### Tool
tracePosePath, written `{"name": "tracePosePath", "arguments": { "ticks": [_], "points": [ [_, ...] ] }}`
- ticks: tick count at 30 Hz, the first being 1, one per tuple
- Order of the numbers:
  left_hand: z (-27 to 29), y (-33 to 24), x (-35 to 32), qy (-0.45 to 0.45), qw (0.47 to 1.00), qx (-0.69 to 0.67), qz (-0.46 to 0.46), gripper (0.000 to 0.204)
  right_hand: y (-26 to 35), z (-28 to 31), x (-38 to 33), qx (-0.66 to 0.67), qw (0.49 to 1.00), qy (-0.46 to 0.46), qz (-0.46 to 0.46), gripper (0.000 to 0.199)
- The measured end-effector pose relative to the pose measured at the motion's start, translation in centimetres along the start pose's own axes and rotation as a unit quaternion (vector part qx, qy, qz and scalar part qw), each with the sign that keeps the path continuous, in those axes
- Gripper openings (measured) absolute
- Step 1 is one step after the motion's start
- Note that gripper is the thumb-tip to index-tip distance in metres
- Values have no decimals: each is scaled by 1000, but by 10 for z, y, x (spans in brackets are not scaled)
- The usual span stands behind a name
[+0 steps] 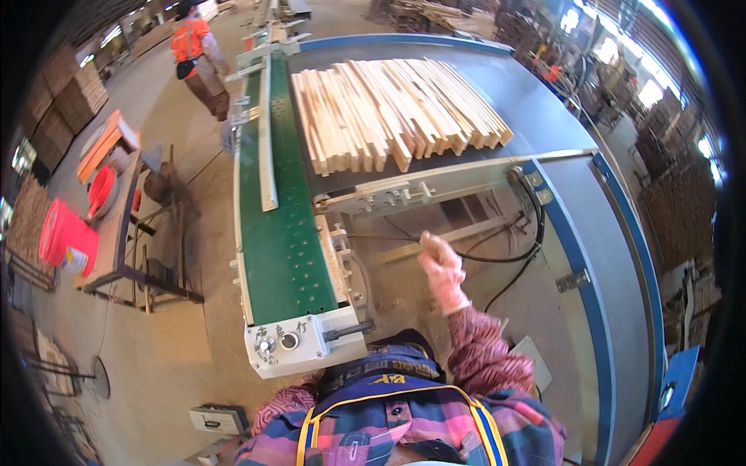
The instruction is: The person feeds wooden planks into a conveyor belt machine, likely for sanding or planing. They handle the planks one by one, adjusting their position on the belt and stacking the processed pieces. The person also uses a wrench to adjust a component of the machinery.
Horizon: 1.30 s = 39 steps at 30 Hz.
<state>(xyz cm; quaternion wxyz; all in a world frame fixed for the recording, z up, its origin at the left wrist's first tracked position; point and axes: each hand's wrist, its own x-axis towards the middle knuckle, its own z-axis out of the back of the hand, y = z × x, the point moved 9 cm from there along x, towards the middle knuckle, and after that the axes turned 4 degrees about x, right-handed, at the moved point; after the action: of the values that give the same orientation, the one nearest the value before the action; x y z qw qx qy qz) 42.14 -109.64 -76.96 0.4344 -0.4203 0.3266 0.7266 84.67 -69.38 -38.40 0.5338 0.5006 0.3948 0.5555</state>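
My right hand (441, 270), in a pale pinkish work glove, is raised over the gap between the green conveyor and the grey table. Its fingers are curled together, and nothing shows in them. My left hand is out of sight; only the patterned left sleeve (286, 405) shows beside my apron. Beyond the right hand, many light wood strips (396, 109) lie side by side on the dark grey tabletop (517, 93). One long wood strip (266, 144) rests lengthwise on the perforated green conveyor belt (291, 256).
A white control box (307, 342) with knobs and a black lever caps the conveyor's near end. Black cables (517, 256) hang under the table frame. At left, a workbench (116, 248) holds a red bucket (68, 237). Someone in an orange vest (189, 43) stands at the far left.
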Motion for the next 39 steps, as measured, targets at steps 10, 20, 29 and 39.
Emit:
{"name": "tracePosePath", "arguments": {
  "ticks": [10, 20, 29, 39],
  "points": [
    [18, -142, 2, 9, 999, -33, 5, 39, 90, 203, 267, -359, 906, -149, 165, 52],
    [9, -218, -52, 37, 988, -114, 94, 38, -38, 294, 509, -359, 932, 2, -58, 74],
    [20, -259, -68, 49, 980, -142, 132, 37, 5, 208, 535, -529, 842, 75, -72, 61],
    [56, -263, -62, 34, 980, -137, 142, 36, -28, 200, 539, -434, 878, 172, 103, 58]
  ]
}}
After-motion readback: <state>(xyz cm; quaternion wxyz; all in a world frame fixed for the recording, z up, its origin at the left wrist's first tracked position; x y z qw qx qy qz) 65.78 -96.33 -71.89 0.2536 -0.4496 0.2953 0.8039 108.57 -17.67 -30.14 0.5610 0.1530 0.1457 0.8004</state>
